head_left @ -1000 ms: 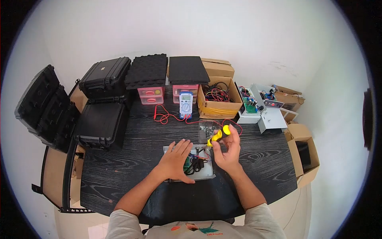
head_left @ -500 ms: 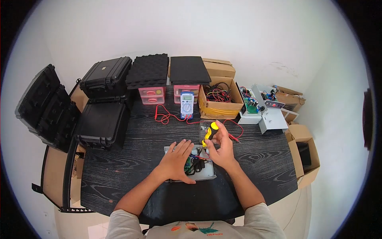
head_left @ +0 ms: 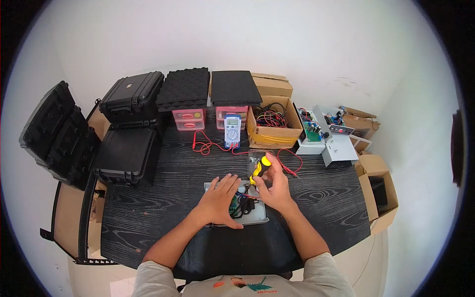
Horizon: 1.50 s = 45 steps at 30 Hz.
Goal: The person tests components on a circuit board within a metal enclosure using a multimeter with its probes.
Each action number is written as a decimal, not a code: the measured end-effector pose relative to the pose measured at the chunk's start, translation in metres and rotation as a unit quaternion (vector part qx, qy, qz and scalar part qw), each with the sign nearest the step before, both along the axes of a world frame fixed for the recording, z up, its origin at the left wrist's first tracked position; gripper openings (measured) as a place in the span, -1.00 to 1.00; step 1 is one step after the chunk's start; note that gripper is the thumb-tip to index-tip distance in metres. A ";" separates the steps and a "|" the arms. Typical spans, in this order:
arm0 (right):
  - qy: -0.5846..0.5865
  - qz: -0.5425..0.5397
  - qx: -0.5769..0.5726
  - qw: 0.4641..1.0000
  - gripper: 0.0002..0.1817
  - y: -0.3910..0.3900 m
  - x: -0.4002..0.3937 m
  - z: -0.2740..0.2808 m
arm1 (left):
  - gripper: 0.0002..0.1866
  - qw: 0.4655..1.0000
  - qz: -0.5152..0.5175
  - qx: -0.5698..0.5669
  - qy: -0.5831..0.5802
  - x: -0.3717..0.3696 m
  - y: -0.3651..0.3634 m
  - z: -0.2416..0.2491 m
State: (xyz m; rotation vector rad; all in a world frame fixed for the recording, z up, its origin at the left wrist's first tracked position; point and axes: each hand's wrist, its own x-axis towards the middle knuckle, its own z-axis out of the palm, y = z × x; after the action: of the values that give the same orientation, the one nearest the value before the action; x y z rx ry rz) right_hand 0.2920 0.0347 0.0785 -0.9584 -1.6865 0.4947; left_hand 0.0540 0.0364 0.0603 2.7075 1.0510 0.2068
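My right hand (head_left: 276, 186) grips a yellow and black screwdriver (head_left: 260, 169), tilted with its tip down toward the far edge of a shallow grey metal case (head_left: 259, 216). Inside the case are a green circuit board (head_left: 233, 206), blue and red wires, and a black part with a cable (head_left: 247, 206). Across the left side of the case lies my left hand (head_left: 219, 200), fingers stretched out and thumb apart, covering part of the board. The screwdriver's tip is too small to make out against the wires.
Behind the case lies a clear tray of small parts (head_left: 254, 159). A multimeter (head_left: 232, 132) with red leads leans on pink drawers (head_left: 190, 119). Nearby stand a cardboard box of cables (head_left: 273, 136) and opened electronic units (head_left: 316, 132). Black hard cases (head_left: 127, 156) line the left side.
My right hand has turned slightly, and the screwdriver's handle has shifted a little down and to the left. My left hand and the case hold still.
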 end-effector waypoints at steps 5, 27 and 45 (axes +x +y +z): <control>-0.014 -0.014 -0.009 1.000 -0.20 0.000 0.001 0.005 | 0.59 1.000 -0.001 0.006 -0.003 0.000 0.000 -0.001; -0.076 0.076 0.025 0.994 -0.34 -0.008 -0.006 0.023 | 0.56 1.000 0.000 -0.001 -0.011 0.000 -0.001 0.000; -0.090 -0.006 0.106 0.990 -0.32 -0.016 -0.011 0.018 | 0.55 0.999 -0.003 0.004 -0.034 -0.001 -0.002 -0.001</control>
State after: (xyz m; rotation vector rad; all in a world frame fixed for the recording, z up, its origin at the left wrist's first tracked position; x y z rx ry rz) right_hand 0.2808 0.0192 0.0962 -0.8769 -1.8515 0.2193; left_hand 0.0532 0.0348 0.0598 2.6909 1.0238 0.3000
